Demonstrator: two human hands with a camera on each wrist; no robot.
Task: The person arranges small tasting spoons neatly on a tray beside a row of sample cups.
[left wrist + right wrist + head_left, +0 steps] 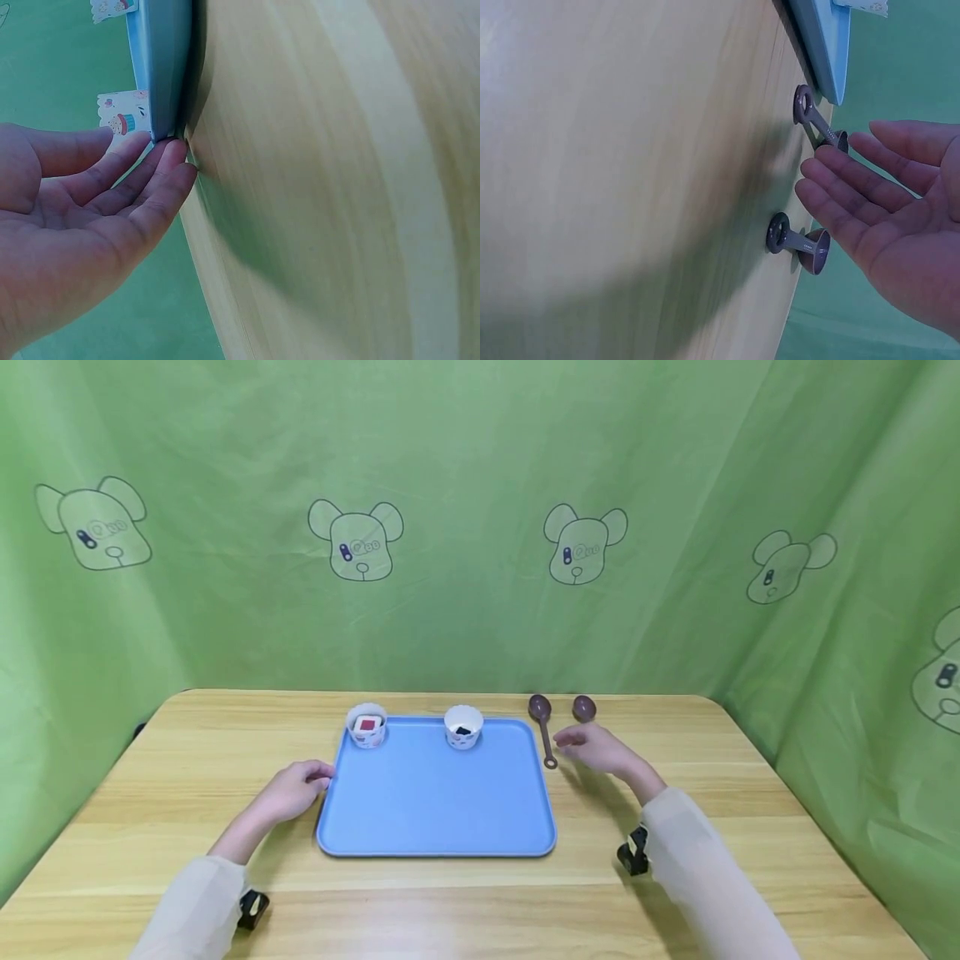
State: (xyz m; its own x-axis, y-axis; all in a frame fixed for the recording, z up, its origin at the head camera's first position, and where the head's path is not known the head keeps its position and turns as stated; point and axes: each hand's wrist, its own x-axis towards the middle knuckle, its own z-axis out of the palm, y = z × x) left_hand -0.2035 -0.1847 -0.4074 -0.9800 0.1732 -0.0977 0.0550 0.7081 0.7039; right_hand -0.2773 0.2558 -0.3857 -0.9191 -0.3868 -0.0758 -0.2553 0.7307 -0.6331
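Spoon step: the move in hand looks like a reach for a brown spoon; the right hand (595,748) hovers over the bench (480,910), just beside the inner spoon (545,732) and the outer spoon (584,708).
Next move: likely calls for settling on one handle, lowering the fingers and pinching it without nudging the other spoon.
Right hand: fingers nearly straight, thumb apart from them, holding nothing; the head view shows a small gap to the inner handle.
Left hand: at 9 o'clock from the tray's middle, fingers loosely bent, thumb apart from most fingertips; they meet the rim of the blue tray (435,802), seemingly a light touch rather than a clamp.
Spoons: both near 2 o'clock from the tray's middle, off the tray, the outer one farther out.
Left cup: paper, at 10 o'clock on the tray (367,741), holding a white-and-red piece.
Right cup: paper, at 1 o'clock on the tray (462,742), holding something dark, too small to name.
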